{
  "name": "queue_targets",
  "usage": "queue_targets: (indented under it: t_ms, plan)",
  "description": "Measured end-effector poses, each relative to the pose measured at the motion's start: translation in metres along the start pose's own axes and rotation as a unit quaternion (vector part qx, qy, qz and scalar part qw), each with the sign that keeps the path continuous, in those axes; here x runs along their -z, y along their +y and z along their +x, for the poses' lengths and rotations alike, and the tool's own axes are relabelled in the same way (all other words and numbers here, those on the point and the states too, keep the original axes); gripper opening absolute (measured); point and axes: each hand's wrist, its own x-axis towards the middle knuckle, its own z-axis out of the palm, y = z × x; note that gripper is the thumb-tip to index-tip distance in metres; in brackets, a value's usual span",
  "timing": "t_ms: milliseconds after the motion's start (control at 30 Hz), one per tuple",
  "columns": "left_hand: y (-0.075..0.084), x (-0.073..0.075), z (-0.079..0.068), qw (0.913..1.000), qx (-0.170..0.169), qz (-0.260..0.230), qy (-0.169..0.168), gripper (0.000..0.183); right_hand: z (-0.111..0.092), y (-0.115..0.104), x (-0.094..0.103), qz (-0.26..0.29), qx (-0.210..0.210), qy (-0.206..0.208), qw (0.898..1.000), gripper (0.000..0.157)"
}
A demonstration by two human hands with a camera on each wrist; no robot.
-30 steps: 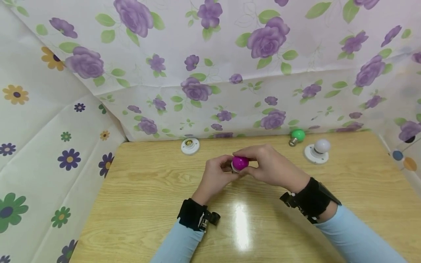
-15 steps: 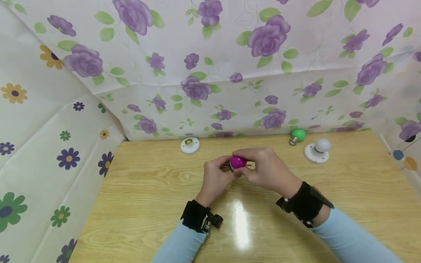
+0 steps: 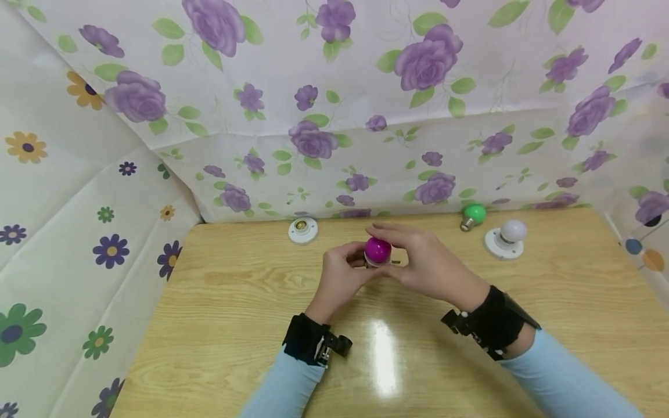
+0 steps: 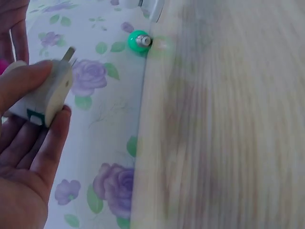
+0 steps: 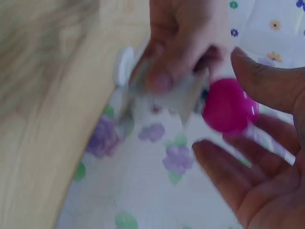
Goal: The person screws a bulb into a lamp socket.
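Observation:
In the head view, my left hand [image 3: 340,283] grips a white plug-in lamp holder, its body mostly covered by the fingers. The left wrist view shows this holder [image 4: 45,95] pinched between thumb and fingers, with metal prongs sticking out and a dark green switch patch. A magenta bulb [image 3: 377,250] sits at the holder's mouth; how far it is screwed in cannot be told. Around the bulb, my right hand [image 3: 431,264] has its thumb and fingers spread. In the right wrist view those fingers [image 5: 228,176] stand loosely about the magenta bulb [image 5: 228,106], not clasping it.
On the wooden table [image 3: 235,348], a bare round white socket base [image 3: 302,231] stands at the back. Back right lies a green bulb [image 3: 474,214], beside a white bulb [image 3: 513,231] mounted on a round base [image 3: 503,247]. A flowered cloth [image 3: 334,104] rises behind the table.
My right fingers close on the magenta bulb half a second ago, then spread, leaving more of it showing. The left hand keeps hold of the lamp holder, nearly in place.

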Motion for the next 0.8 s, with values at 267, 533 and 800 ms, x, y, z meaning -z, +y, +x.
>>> queue_targets:
  t_ms: [267,533,800]
  plan:
    - [0.025,0.007,-0.001,0.9958,0.016,-0.022,-0.087,0.031,0.000,0.007,0.008,0.045,0.002,-0.047,0.998,0.049]
    - [0.019,0.003,-0.003,0.9960,0.007,-0.002,-0.089,0.030,-0.001,0.008,0.002,0.038,0.011,-0.025,0.999,0.040]
    - [-0.009,-0.008,-0.005,0.9977,-0.047,0.042,-0.024,0.033,-0.003,0.010,-0.009,0.019,0.033,0.038,0.999,0.032]
